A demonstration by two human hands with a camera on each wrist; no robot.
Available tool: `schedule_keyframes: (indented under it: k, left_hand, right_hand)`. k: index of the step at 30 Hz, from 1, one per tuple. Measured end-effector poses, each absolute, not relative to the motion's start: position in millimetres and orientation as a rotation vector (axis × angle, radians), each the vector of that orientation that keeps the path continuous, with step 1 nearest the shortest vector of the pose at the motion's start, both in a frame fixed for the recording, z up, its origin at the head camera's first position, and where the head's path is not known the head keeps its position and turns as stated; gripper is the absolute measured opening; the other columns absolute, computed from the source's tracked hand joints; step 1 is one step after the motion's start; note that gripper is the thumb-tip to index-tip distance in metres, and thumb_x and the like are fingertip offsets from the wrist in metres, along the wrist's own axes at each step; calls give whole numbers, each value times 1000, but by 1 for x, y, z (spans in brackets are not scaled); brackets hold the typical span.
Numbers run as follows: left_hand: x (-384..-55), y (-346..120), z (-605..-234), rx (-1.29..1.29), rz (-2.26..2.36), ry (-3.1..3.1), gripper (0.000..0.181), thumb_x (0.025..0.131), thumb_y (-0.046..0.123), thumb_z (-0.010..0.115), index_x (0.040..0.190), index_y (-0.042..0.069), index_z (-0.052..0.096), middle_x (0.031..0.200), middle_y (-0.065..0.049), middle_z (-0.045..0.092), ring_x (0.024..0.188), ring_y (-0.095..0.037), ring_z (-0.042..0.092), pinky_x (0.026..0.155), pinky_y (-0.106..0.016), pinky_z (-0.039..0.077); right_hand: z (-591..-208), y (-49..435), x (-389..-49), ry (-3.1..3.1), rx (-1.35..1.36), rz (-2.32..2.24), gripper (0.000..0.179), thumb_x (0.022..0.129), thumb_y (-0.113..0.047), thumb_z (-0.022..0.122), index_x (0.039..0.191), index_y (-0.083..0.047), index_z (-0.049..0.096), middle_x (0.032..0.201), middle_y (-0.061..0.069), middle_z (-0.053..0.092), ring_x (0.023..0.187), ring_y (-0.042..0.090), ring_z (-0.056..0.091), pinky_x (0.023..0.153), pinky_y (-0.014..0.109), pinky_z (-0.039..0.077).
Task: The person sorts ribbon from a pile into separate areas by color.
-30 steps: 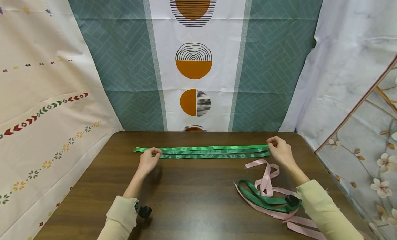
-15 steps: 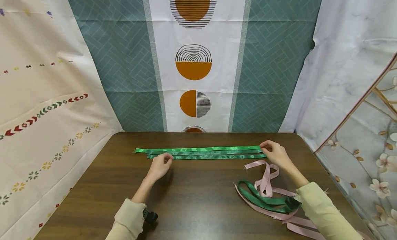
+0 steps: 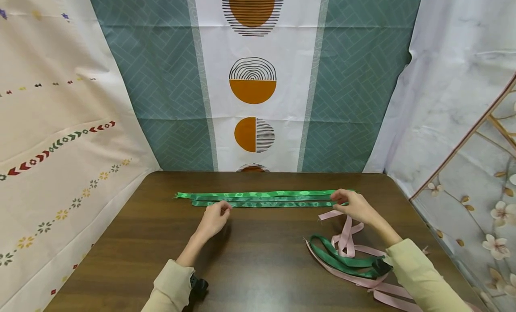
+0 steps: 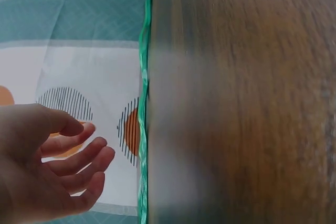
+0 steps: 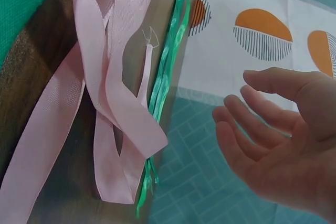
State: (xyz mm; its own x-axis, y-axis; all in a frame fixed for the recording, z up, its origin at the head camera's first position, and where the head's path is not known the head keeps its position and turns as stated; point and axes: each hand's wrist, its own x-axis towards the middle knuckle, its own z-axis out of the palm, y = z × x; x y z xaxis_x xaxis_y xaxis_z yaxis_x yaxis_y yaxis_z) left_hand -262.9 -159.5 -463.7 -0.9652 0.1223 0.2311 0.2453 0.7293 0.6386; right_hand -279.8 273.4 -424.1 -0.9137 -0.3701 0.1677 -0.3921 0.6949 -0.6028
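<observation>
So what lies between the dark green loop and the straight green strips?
On the table, a looping stretch of pink ribbon, as the head view shows.

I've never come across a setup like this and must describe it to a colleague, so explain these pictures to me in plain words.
There is no robot here, just a person's two bare hands. The wide picture comes from a camera worn on the head, looking forward and down. The two closer ones come from cameras worn on the wrists, each showing its own hand, so the scene looks turned sideways.

On the brown table, three green ribbon strips lie lengthwise near the far edge. Toward the right are a loose pink ribbon and a looped dark green ribbon. Patterned cloth hangs behind.

Neither the left hand nor the right hand holds anything: the wrist views show both empty, fingers loosely bent.
</observation>
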Motion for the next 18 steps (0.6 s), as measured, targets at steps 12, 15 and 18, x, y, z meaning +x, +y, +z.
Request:
schedule_keyframes:
  k: [12,15,18]
  left_hand:
    - [-255,-140,-454,-360,-1042,-2814,14,92,6,58,100,2,69,92,-7,70,82,-19,63,73,-35,52]
    - [-254,-135,-454,-376,-1035,-2817,14,92,6,58,100,2,69,93,-7,70,83,-20,63,75,-37,52]
    - [-253,-130,-453,-381,-1046,-2824,14,92,7,58,99,1,69,91,-7,70,83,-19,63,75,-38,52]
  right_hand:
    - [-427,270,-280,-2954,765,952,28,86,-6,68,113,3,66,109,22,69,91,27,70,71,29,55]
    - [-428,269,-280,-2966,754,965,26,86,-4,67,111,5,66,102,21,71,88,25,69,69,29,54]
    - [-430,267,-280,-2976,773,955,25,85,-4,68,109,5,67,98,19,71,85,23,69,68,28,54]
